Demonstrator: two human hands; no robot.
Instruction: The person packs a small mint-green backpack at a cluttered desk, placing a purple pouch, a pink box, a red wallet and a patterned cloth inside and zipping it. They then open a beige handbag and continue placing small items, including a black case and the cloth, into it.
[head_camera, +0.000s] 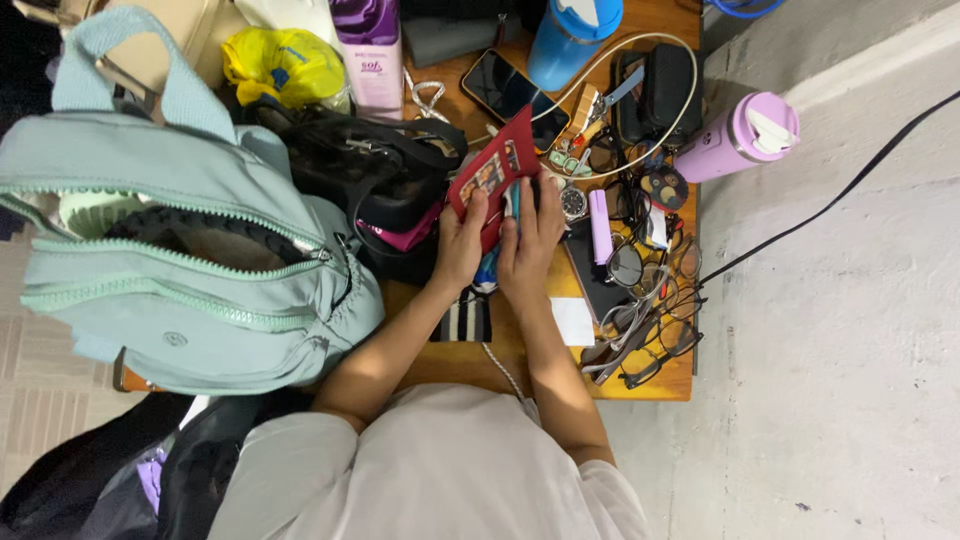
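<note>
My left hand and my right hand are both closed on a red open wallet with small pictures inside, held just above the wooden table. The left thumb presses the wallet's lower left edge. The right hand's fingers cover its right half, and something teal shows between the two hands. A black bag lies directly left of the wallet. A wristwatch sits just right of my right hand.
A large pale green backpack with open zips fills the left. Several pairs of glasses, a lilac tumbler, a blue bottle, a phone and a black pouch crowd the table. A black cable crosses the concrete floor.
</note>
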